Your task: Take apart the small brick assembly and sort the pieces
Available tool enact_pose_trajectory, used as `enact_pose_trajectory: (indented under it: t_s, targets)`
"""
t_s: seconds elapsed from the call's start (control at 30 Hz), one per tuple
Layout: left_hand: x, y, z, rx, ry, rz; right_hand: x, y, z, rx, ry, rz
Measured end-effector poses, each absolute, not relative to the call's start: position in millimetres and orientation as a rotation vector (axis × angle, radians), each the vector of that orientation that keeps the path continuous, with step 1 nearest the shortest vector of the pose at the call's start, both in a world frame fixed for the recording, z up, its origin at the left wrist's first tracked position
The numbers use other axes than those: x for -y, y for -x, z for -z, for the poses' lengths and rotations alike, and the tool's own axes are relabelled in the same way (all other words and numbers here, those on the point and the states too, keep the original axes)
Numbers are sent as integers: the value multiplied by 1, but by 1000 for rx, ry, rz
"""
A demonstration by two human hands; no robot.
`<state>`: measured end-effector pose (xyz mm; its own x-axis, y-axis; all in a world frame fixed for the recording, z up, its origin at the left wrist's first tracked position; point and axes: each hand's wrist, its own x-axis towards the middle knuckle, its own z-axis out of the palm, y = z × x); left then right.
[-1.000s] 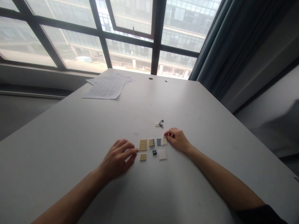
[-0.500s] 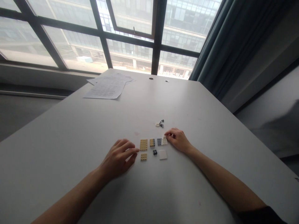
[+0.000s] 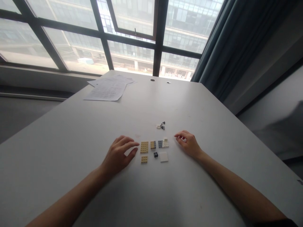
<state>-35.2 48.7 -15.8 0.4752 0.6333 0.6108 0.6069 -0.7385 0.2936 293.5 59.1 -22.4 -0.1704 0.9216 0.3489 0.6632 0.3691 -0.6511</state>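
Small building-brick plates lie in two rows on the white table. The far row has a large tan plate, a tan-and-grey plate and a grey-and-cream plate. Nearer me lie a small tan plate, a tiny dark brick and a white tile. My left hand rests on the table just left of the tan plates, fingers loosely spread, holding nothing. My right hand rests to the right of the grey-and-cream plate, a small gap away, fingers curled and empty.
A little heap of tiny dark and cream pieces lies beyond the rows. Printed paper sheets lie at the far left of the table. Two small dark spots sit near the far edge. A window and a grey curtain stand behind.
My right hand has let go of the grey-and-cream plate and drawn back to the right. My left hand has shifted slightly away from the large tan plate.
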Motion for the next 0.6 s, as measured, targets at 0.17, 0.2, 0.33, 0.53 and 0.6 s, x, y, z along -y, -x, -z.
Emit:
enact_pose_trajectory:
  t_s: [0.17,0.2,0.33,0.53,0.6]
  targets:
    - [-83,11,5,-1294,-2609,-794,-53,-304,31,1852,1404,-427]
    - [-92,3,4,-1318,-2587,-733,-53,-303,31,1856,1402,-421]
    - [-126,-33,7,-1357,-2535,-592,-52,-301,30,1918,1384,-391]
    - [-151,-66,16,-1434,-2494,-566,-52,-302,29,1954,1363,-348]
    - [-153,-68,16,-1445,-2482,-574,-52,-301,29,1951,1367,-353]
